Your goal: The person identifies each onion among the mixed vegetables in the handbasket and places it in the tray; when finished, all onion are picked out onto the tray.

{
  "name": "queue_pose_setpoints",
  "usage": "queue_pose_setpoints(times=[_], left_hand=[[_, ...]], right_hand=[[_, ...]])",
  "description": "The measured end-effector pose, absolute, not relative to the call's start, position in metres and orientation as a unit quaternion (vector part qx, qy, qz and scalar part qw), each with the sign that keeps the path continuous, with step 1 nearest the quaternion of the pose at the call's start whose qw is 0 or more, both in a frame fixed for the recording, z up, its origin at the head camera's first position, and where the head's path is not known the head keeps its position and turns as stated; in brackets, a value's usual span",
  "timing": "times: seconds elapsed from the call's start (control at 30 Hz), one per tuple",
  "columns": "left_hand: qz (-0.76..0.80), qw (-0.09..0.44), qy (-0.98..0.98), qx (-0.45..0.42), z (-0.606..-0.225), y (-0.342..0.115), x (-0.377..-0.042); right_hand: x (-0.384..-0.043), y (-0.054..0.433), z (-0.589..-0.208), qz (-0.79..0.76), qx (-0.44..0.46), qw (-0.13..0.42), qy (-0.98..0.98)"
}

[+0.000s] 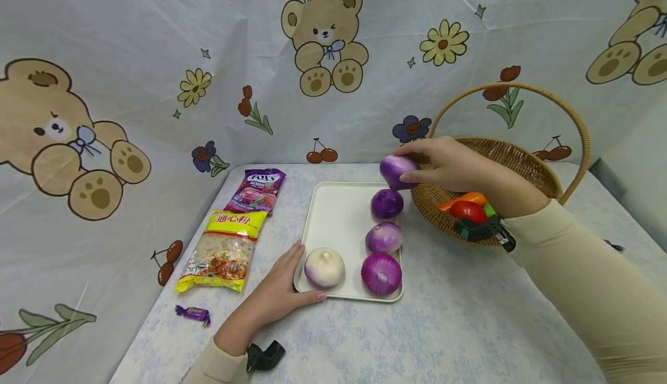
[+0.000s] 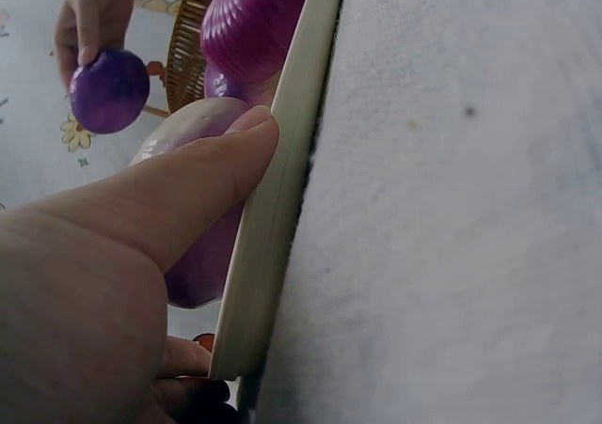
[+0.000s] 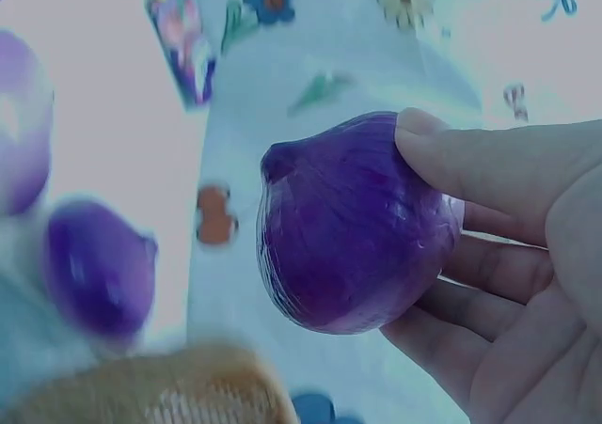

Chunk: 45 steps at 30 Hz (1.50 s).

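My right hand (image 1: 452, 163) grips a purple onion (image 1: 394, 171) above the tray's far right corner, beside the basket. The right wrist view shows this onion between thumb and fingers. A cream rectangular tray (image 1: 336, 213) lies on the table. My left hand (image 1: 281, 285) holds its near left corner, thumb along the front rim and fingers along the left side. Inside that corner sits a whitish onion (image 1: 325, 267) with a purple flank. Down the tray's right side run a dark purple onion (image 1: 387, 204), a paler purple onion (image 1: 383, 237) and a magenta onion (image 1: 381, 274).
Right of the tray stands a tilted wicker basket (image 1: 513, 164) with a tall handle, holding a red vegetable (image 1: 468, 212) and an orange one (image 1: 471, 197). To the left lie a purple candy bag (image 1: 256, 190), a yellow pasta bag (image 1: 221, 251) and a wrapped candy (image 1: 193, 314).
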<state>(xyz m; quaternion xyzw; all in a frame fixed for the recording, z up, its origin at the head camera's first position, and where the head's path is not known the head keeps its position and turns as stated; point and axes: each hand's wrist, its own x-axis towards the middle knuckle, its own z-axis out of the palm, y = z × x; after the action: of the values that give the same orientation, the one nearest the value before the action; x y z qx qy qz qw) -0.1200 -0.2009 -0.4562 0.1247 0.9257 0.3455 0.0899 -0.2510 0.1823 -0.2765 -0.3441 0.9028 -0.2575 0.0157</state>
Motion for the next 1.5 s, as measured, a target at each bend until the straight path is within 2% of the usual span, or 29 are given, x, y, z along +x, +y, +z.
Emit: queue_pose_setpoints(times=[0.3, 0.53, 1.27, 1.5], left_hand=[[0.344, 0.098, 0.926, 0.117, -0.455, -0.202, -0.119], [0.349, 0.096, 0.924, 0.121, -0.455, -0.201, -0.119], [0.342, 0.095, 0.927, 0.124, -0.455, -0.201, -0.120], [0.344, 0.095, 0.926, 0.123, -0.454, -0.201, -0.120]], right_hand=[[-0.244, 0.125, -0.297, -0.258, -0.433, 0.013, 0.863], [-0.242, 0.097, -0.319, -0.272, -0.448, 0.038, 0.851], [-0.243, 0.065, -0.369, -0.223, -0.442, 0.123, 0.860], [-0.243, 0.064, -0.374, -0.227, -0.435, 0.128, 0.862]])
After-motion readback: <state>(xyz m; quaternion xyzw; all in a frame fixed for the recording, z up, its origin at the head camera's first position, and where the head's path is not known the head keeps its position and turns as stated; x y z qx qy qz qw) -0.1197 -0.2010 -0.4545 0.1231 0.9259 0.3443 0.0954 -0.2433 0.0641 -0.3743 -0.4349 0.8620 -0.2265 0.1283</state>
